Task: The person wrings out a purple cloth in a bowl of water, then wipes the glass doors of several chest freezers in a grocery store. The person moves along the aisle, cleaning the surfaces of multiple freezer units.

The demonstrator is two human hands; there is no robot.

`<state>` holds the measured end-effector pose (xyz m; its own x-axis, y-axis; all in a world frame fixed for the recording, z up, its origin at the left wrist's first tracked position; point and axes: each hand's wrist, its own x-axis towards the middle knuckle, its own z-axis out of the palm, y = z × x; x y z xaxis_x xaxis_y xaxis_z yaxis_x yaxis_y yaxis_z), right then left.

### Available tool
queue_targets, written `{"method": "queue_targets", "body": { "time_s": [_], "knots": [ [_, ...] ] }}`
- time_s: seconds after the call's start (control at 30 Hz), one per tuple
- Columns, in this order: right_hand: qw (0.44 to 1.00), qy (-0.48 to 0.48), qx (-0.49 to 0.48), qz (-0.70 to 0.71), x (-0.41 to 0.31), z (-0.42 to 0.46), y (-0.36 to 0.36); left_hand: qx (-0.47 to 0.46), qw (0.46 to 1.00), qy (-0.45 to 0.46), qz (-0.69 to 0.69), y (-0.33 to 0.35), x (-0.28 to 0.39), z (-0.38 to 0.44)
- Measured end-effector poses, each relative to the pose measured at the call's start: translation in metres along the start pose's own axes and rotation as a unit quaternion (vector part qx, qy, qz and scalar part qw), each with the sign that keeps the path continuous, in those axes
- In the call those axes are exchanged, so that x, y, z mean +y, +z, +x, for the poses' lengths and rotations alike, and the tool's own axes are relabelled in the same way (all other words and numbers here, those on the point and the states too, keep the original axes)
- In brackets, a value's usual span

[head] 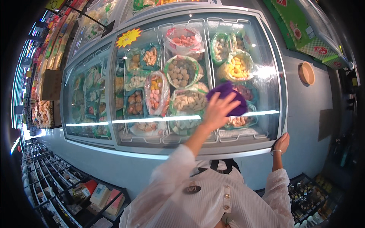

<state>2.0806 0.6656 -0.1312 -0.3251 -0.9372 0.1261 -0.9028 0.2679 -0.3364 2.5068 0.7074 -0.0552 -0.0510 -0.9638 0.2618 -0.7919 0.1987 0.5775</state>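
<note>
My left hand (218, 112) presses a purple cloth (239, 103) flat on the glass lid (196, 144) of a chest freezer, fingers spread over the cloth. The freezer's right front corner (281, 142) is under my right hand (282, 142), which wears a bracelet and curls around the edge. Beneath the glass, wire baskets hold opened bags of frozen food, among them yellow pieces (237, 67), round brown balls (182, 72) and pink sausages (184, 40). Part of the bags under the cloth is hidden. A yellow starburst sign (128, 38) with writing sticks to the glass.
A tan plastic basin (307, 73) stands on the grey floor to the right, near a green display freezer (308, 31). A piece of cardboard (325, 124) lies farther forward. Black shelving racks (51, 182) with goods are behind me at lower left; packaged goods line the far left.
</note>
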Motion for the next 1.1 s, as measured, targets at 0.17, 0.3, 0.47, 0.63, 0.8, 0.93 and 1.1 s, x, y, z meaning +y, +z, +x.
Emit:
{"method": "queue_targets", "body": {
  "time_s": [0.17,0.3,0.47,0.63,0.8,0.93,1.1],
  "knots": [
    [0.999,0.03,-0.005,-0.021,0.006,-0.01,-0.006,0.189,0.944,-0.256,0.091,-0.123,-0.184,-0.014],
    [0.999,0.029,-0.018,-0.012,-0.008,-0.008,-0.005,0.27,0.826,-0.411,0.274,-0.214,-0.357,-0.041],
    [0.998,0.051,-0.019,-0.029,-0.014,-0.012,-0.008,0.222,0.92,-0.242,0.216,-0.166,-0.35,0.116],
    [0.999,0.036,-0.016,-0.032,-0.012,-0.009,-0.01,0.069,0.997,-0.032,0.011,-0.041,-0.161,0.214],
    [0.999,0.026,-0.006,-0.021,-0.002,-0.01,-0.007,-0.06,0.987,0.125,-0.075,-0.003,-0.093,0.176],
    [0.999,0.034,0.001,-0.027,-0.014,-0.017,-0.014,0.081,0.993,-0.07,0.051,-0.083,-0.199,0.189],
    [0.998,0.054,0.002,-0.035,-0.043,-0.014,-0.018,0.137,0.924,-0.289,0.208,-0.147,-0.365,0.187]
  ]
}}
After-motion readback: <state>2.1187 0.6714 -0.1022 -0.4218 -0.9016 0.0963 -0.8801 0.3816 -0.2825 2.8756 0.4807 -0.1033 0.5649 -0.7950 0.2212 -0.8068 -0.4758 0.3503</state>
